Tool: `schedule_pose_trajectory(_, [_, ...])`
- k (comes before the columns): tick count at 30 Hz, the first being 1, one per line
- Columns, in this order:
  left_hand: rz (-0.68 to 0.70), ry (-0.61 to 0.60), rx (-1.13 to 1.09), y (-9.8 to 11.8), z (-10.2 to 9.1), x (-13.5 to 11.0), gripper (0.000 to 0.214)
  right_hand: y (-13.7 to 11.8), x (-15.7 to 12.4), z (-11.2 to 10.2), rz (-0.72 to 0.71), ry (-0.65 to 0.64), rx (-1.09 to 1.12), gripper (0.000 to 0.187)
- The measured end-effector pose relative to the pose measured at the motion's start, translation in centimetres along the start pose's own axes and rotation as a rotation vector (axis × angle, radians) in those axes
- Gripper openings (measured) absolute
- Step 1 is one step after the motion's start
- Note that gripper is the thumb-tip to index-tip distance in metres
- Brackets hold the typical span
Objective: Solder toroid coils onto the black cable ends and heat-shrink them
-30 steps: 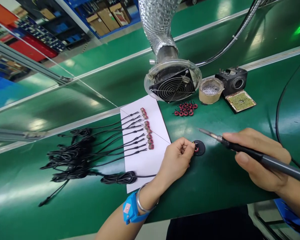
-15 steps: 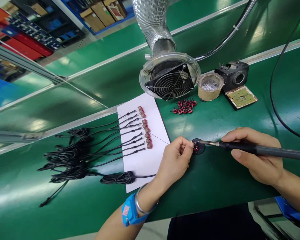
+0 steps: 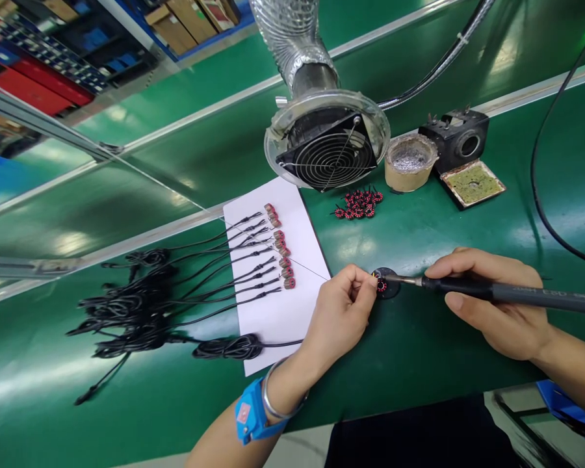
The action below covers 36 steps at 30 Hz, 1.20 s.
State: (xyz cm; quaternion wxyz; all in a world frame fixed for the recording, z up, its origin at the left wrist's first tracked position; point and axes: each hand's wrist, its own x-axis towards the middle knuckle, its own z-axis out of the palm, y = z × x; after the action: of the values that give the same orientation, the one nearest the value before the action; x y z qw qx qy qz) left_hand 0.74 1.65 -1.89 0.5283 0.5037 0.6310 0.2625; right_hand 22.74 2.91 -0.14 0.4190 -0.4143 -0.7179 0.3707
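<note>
My left hand (image 3: 342,311) is closed in a pinch on a thin wire (image 3: 374,275), whose yellow end barely shows at the fingertips. Just beside those fingers lies a small red-and-black ring-shaped part (image 3: 381,286) on a round black disc (image 3: 394,291). My right hand (image 3: 509,312) grips a soldering iron (image 3: 461,286) by its dark handle, holding it almost level. The iron's tip reaches over the disc to the ring part; whether it touches the wire is too small to tell. A black cable (image 3: 283,344) runs across the paper and out of sight behind my left wrist.
A white sheet (image 3: 253,312) carries several cable ends and brownish-red parts (image 3: 285,262). Bundled black cables (image 3: 136,305) lie leftward. Beyond my hands are loose red-and-black rings (image 3: 358,203), a fume extractor (image 3: 331,156), a solder cup (image 3: 409,179) and an iron stand with sponge (image 3: 474,183).
The view has shifted slightly. My right hand and the soldering iron have moved a little to the left; the left hand keeps its pinch beside the ring part.
</note>
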Motion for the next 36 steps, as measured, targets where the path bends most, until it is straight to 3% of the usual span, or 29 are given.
schedule_pose_trajectory(28, [0.011,-0.011,0.021,0.1,-0.1,-0.2,0.026,-0.5,-0.4,0.5,-0.101,0.071,0.039,0.024])
schedule_pose_trajectory(32, [0.007,-0.054,-0.002,0.1,-0.5,-0.4,0.027,-0.3,-0.2,0.3,-0.139,0.086,-0.032,0.022])
schedule_pose_trajectory(36, [0.038,-0.128,0.071,0.2,-1.0,-1.0,0.021,0.9,0.9,0.0,-0.243,0.205,-0.212,0.028])
